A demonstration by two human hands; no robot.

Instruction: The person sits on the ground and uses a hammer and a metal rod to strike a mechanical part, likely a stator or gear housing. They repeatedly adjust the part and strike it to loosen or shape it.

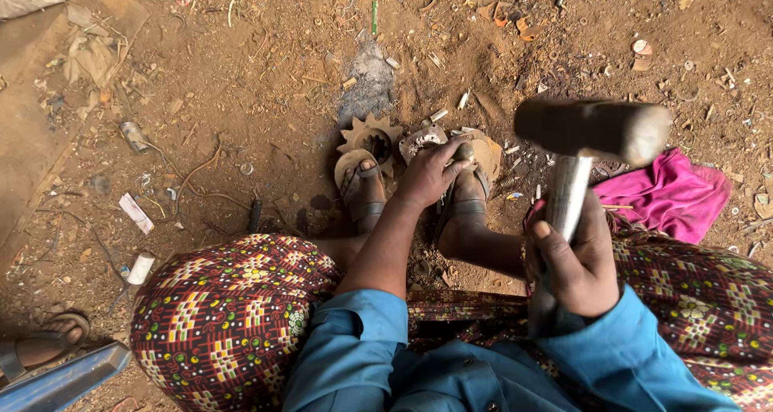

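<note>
- The ground is bare reddish-brown packed dirt (266, 66), gritty and strewn with small scraps, wire bits and chips; a grey ashy patch lies near its top middle.
- A small round dull-metal part (422, 141) with a pitted, dusty face lies on the dirt at the middle of the ground, just ahead of the person's sandalled feet; the fingers hide much of it, so its full shape is hard to make out.
- The left hand (431, 175) presses down on that part, fingers spread and curled over its near edge, grasping it against the ground.
- The right hand (576, 263) is clenched around the smooth steel-tube handle of a heavy hammer (592, 129), raised above the ground; the hammer's thick cylindrical dark head is blurred, and the handle's lower end is hidden behind the hand.
- Just left of the part sits a rusty toothed sprocket wheel (370, 138), its lower half covered by a worn brown leather sandal (362, 191).
- A crumpled magenta cloth (668, 195) lies at the right, partly behind the hammer handle.
- Patterned red-and-yellow fabric covers the knees, with blue sleeves nearer the lower edge.
- Another sandalled foot (48, 344) is cut off at the lower left corner.
</note>
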